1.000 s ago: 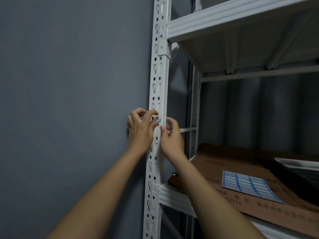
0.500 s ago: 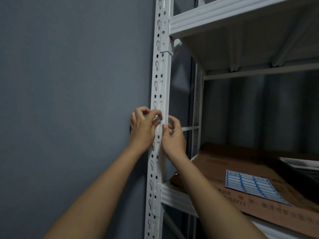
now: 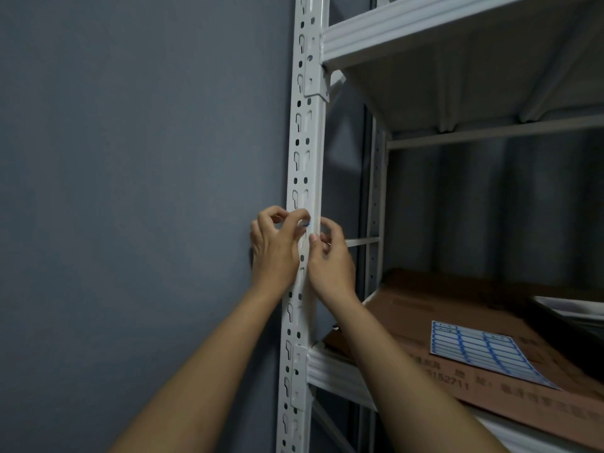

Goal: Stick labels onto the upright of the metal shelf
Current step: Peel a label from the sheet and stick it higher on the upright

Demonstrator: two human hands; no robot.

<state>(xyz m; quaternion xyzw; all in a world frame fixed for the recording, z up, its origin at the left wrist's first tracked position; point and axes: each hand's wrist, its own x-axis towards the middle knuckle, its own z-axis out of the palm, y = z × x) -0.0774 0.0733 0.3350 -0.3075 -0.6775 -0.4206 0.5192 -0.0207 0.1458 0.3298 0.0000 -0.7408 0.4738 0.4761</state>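
Head view: a label sheet (image 3: 487,351) is lying on brown cardboard (image 3: 408,308) on the lower shelf, right of the white upright (image 3: 305,152). A small blue-edged label (image 3: 307,224) is sitting on the upright between both hands. Left hand (image 3: 274,246) is pinching it, fingers curled; right hand (image 3: 331,256) is pressing its thumb just below, fingers curled.

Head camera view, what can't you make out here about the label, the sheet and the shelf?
- Label: only a blue sliver shows; left hand and right hand fingers cover the rest.
- Label sheet: writing too small to read.
- Cardboard: print blurred, right part cut off by the edge.
- Upright: top and foot run out of frame.
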